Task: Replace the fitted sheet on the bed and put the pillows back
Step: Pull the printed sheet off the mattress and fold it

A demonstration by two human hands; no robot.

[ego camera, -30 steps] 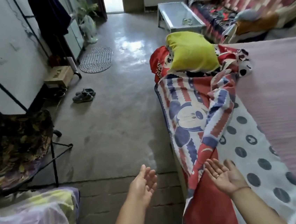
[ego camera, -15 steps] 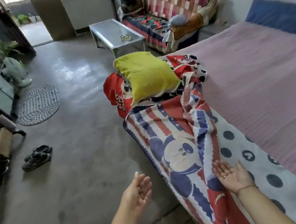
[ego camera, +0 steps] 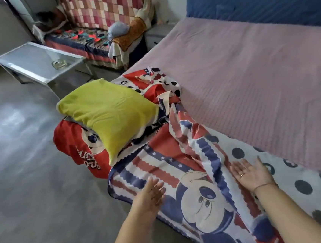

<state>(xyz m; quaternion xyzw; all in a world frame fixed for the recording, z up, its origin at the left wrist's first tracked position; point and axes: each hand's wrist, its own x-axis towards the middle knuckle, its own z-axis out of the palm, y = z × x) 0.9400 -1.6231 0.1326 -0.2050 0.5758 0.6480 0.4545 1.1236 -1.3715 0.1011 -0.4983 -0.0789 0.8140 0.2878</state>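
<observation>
Obs: left hand [ego camera: 152,193] fingers [ego camera: 157,183] straight, held together, holding nothing, over the cartoon-print sheet [ego camera: 189,158]. The right hand [ego camera: 252,175] is palm up, fingers spread, empty, above same sheet; contact unclear. Sheet lies bunched along near edge of bed [ego camera: 250,82]. At its far end, yellow pillow [ego camera: 107,115] on top, red pillow [ego camera: 70,142] beneath.

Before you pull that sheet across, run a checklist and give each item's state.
1. Hands free: ok; left hand and right hand are open, holding nothing.
2. Grip on sheet: not ok; neither hand holds it.
3. Sheet free of pillows: not ok; the yellow pillow lies over its far end.
4. Sheet spread over mattress: not ok; bunched along the near side.
5. Corners fitted: cannot tell.
</observation>
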